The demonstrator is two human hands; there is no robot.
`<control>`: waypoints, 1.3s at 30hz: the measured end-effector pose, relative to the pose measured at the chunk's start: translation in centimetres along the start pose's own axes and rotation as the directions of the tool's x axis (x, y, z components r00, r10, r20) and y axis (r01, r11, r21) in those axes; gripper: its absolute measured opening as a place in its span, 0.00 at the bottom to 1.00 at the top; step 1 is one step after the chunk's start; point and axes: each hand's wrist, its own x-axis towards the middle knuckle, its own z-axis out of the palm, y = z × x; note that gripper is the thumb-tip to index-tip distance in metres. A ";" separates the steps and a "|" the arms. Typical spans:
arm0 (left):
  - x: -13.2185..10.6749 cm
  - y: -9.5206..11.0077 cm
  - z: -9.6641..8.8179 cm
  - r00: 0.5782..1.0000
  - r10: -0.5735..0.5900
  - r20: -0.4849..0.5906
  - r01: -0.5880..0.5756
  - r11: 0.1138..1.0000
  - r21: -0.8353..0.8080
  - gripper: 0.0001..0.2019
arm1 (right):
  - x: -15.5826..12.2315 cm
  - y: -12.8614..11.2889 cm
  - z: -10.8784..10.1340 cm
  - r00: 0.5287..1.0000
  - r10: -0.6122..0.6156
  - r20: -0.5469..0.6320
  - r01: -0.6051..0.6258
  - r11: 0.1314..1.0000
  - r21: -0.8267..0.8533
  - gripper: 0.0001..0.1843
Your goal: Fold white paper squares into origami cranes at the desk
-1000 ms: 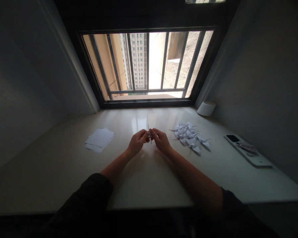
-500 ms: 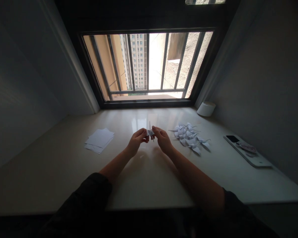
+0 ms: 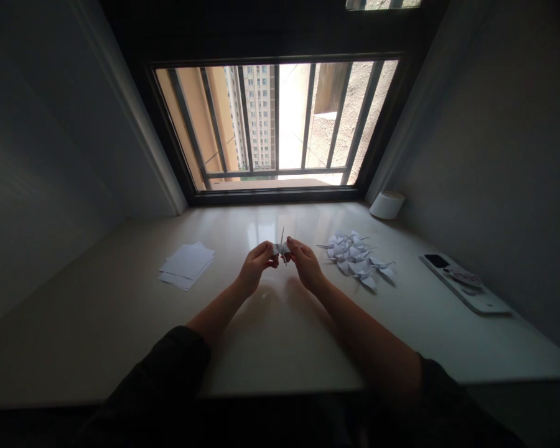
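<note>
Both hands meet over the middle of a pale desk [image 3: 270, 336]. My left hand [image 3: 256, 266] and my right hand [image 3: 305, 264] are closed in a pinch on a small folded white paper piece [image 3: 281, 247], with a thin point sticking up from it. The piece is held a little above the desk top. To the right of my right hand lies a pile of several folded paper cranes [image 3: 357, 258]. A short stack of white paper sheets [image 3: 186, 264] lies to the left of my left hand.
A barred window [image 3: 275, 124] fills the wall behind the desk. A white round pot [image 3: 387, 204] stands at the back right corner. A white tray-like device with a phone [image 3: 466, 286] lies along the right wall. Grey walls close both sides.
Both hands have lifted slightly and turned the paper piece; its thin point now tilts a bit to the right. The rest of the desk is unchanged.
</note>
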 end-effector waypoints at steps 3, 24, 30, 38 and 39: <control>0.0 0.0 -0.4 0.998 0.059 0.018 -0.061 0.987 0.150 0.15 | -0.1 -0.4 -0.3 0.998 -0.064 0.027 0.066 0.993 -0.096 0.22; -0.4 -0.4 0.0 0.970 0.216 -0.110 -0.139 0.866 0.480 0.20 | 0.0 0.8 -0.3 0.995 -0.095 -0.035 0.081 0.957 -0.277 0.23; -0.5 0.0 0.2 0.968 0.228 -0.105 -0.143 0.843 0.519 0.21 | -0.2 0.8 0.0 0.994 -0.089 -0.062 0.068 0.955 -0.289 0.25; -0.2 -0.2 0.0 0.990 0.139 -0.035 -0.119 0.931 0.345 0.23 | -0.1 0.3 -0.6 0.984 -0.152 -0.095 0.106 0.922 -0.373 0.25; -0.1 -0.3 0.0 0.991 0.130 -0.024 -0.115 0.938 0.326 0.22 | -0.1 0.3 -0.7 0.983 -0.153 -0.104 0.104 0.922 -0.373 0.25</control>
